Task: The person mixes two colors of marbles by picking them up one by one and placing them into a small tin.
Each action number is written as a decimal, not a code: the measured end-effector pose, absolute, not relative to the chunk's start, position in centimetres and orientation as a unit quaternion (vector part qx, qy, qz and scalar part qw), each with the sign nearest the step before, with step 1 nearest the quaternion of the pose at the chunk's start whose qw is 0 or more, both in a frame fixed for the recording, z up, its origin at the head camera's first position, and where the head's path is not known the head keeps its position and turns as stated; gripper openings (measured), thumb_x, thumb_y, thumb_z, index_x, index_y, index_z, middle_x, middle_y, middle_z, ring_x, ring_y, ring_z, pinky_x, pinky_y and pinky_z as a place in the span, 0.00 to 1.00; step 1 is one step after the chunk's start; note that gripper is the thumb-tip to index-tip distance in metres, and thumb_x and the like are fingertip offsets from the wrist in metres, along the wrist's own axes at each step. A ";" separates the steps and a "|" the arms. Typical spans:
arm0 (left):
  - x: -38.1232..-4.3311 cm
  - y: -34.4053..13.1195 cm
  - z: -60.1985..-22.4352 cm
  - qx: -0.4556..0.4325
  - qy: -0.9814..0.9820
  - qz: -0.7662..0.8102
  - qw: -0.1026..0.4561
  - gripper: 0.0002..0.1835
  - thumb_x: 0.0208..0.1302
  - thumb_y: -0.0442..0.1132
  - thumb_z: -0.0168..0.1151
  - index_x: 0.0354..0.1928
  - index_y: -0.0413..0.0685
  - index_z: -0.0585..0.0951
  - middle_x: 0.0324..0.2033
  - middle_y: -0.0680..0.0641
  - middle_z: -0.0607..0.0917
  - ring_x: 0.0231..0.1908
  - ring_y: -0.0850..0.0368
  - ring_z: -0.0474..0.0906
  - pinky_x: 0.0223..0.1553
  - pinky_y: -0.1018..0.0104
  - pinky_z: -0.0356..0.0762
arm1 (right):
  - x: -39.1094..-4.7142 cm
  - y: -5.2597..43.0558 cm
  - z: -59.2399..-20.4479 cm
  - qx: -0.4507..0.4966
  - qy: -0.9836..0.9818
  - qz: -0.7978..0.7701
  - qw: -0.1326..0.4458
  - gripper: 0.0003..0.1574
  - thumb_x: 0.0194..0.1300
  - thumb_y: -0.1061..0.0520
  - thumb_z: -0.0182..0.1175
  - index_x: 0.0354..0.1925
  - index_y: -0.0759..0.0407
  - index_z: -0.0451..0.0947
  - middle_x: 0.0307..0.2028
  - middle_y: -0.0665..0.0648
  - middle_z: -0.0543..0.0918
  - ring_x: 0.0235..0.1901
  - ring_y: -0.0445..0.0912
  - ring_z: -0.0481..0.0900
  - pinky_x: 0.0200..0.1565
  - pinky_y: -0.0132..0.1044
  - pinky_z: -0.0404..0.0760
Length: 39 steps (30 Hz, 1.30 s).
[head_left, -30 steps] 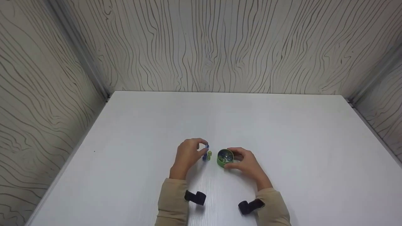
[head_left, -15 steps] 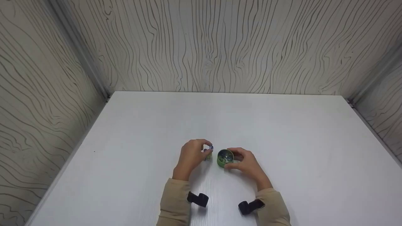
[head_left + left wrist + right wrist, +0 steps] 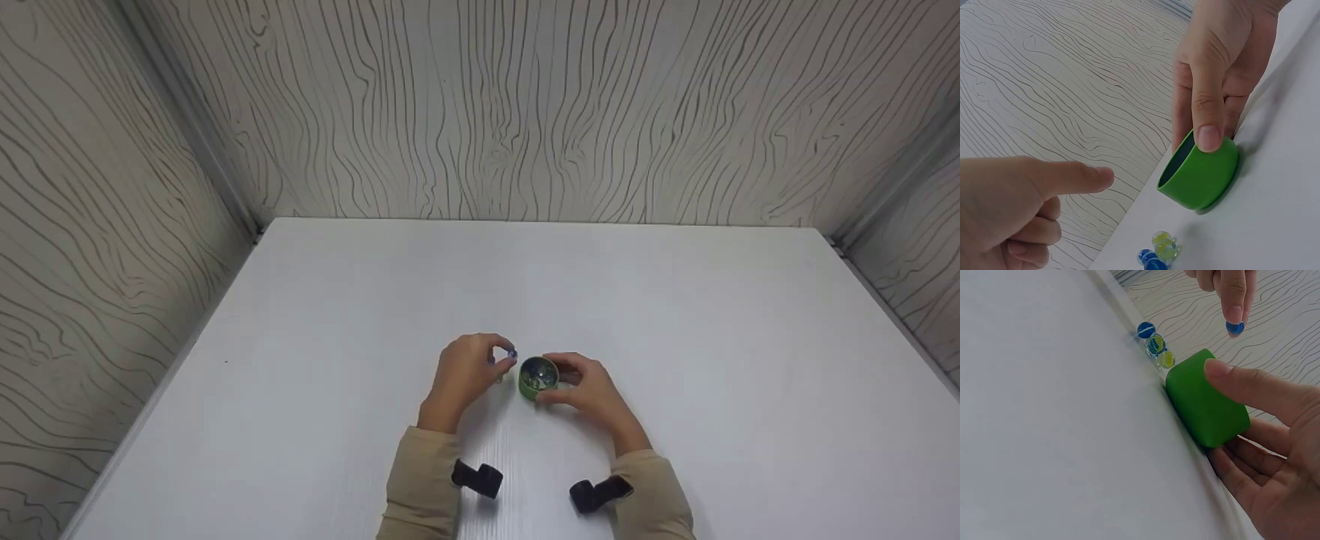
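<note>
A blue marble (image 3: 1235, 327) is pinched between the thumb and finger of my left hand (image 3: 468, 371), raised just left of a small green cup (image 3: 529, 392). My right hand (image 3: 591, 390) grips this cup from its right side, thumb on the near wall and fingers behind it. The cup stands upright on the white table with its mouth up, and several marbles lie inside. In the left wrist view the left thumb covers the marble. Beside the cup, a cluster of loose blue and yellow-green marbles (image 3: 1163, 245) rests on the table, mostly covered by my left hand in the head view.
The white table (image 3: 675, 300) extends to all sides of the hands. Behind it rises a wood-grain patterned panel (image 3: 495, 112), with similar panels at left and right. A black wrist camera (image 3: 484, 480) is strapped to each sleeve.
My left hand has moved right with the blue marble, from above the loose marbles to close by the cup's rim. The right hand and the cup have stayed in place.
</note>
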<state>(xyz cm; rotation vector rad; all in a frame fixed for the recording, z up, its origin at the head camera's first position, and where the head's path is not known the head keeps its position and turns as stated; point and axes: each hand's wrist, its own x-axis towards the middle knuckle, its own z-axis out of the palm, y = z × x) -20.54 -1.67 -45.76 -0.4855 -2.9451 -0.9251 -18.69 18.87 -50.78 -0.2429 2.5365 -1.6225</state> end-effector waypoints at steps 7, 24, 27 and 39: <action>-20.5 -1.3 -45.7 -0.159 -0.943 -0.292 0.002 0.10 0.61 0.45 0.66 0.43 0.54 0.86 0.25 0.51 0.84 0.22 0.66 0.66 0.24 0.75 0.63 | -18.7 18.9 -50.8 -0.083 0.837 -0.537 0.061 0.42 0.49 0.57 0.75 0.59 0.71 0.71 0.57 0.72 0.77 0.57 0.62 0.78 0.59 0.44 0.77; -20.2 -0.8 -45.7 -0.187 -0.940 -0.285 0.023 0.10 0.61 0.44 0.66 0.43 0.53 0.87 0.33 0.48 0.88 0.29 0.61 0.75 0.30 0.72 0.71 | -18.6 18.9 -50.7 -0.076 0.832 -0.546 0.063 0.42 0.50 0.56 0.74 0.60 0.70 0.71 0.57 0.71 0.78 0.57 0.61 0.79 0.59 0.44 0.77; -20.1 -0.6 -45.6 -0.187 -0.941 -0.281 0.021 0.10 0.61 0.44 0.66 0.43 0.53 0.86 0.32 0.48 0.88 0.28 0.62 0.74 0.29 0.73 0.70 | -18.6 18.9 -50.7 -0.077 0.830 -0.549 0.064 0.42 0.50 0.56 0.74 0.60 0.71 0.71 0.57 0.72 0.77 0.57 0.62 0.79 0.59 0.44 0.77; -19.9 0.4 -45.8 -0.206 -0.943 -0.261 0.031 0.10 0.61 0.46 0.66 0.43 0.54 0.86 0.33 0.49 0.88 0.30 0.61 0.79 0.29 0.73 0.70 | -18.8 19.0 -50.9 -0.089 0.832 -0.545 0.057 0.40 0.51 0.58 0.73 0.59 0.71 0.71 0.57 0.72 0.78 0.57 0.62 0.79 0.59 0.45 0.76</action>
